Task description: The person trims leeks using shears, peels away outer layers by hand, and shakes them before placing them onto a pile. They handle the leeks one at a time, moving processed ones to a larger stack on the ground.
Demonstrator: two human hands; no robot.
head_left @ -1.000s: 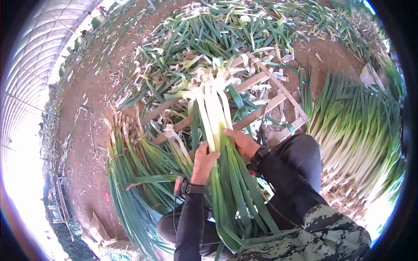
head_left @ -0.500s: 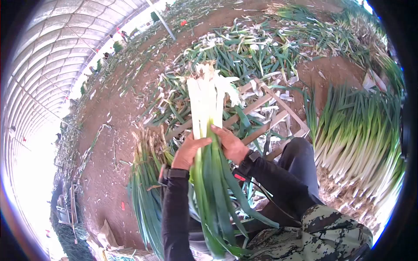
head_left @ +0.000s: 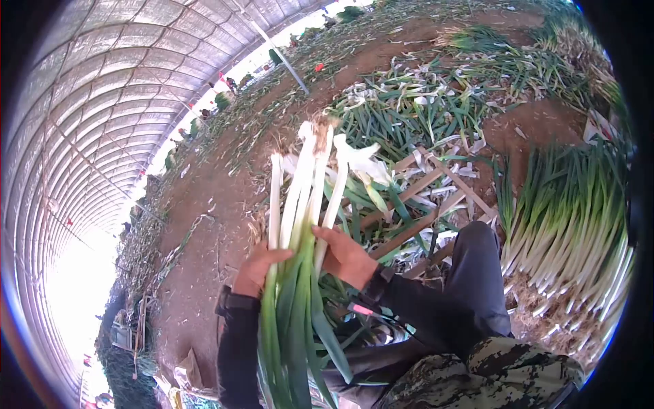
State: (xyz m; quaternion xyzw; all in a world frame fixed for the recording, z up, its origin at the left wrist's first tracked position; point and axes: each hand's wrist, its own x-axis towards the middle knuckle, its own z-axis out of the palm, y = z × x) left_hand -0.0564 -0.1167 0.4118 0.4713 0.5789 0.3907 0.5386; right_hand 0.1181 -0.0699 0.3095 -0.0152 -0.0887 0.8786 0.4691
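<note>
A bunch of green onions (head_left: 300, 235) stands between my hands, roots up and green leaves hanging down over my lap. My left hand (head_left: 257, 267) is closed round its left side, thumb across the stalks. On the right side my right hand (head_left: 346, 256) grips the stalks, with the thumb on the front. The white ends are spread apart, with one stalk standing off to the left. A peeled white outer layer (head_left: 364, 163) droops from the rightmost stalk.
A wooden frame (head_left: 436, 204) lies on leaf scraps ahead of my knee. Many green onions (head_left: 565, 225) lie in a row at the right. Trimmed leaves (head_left: 409, 109) cover the soil ahead. A metal post (head_left: 286, 63) stands farther off under the arched roof (head_left: 136, 68).
The bunch and both hands sit slightly lower and left in view. The white ends have fanned apart. The camera view has shifted, showing more roof.
</note>
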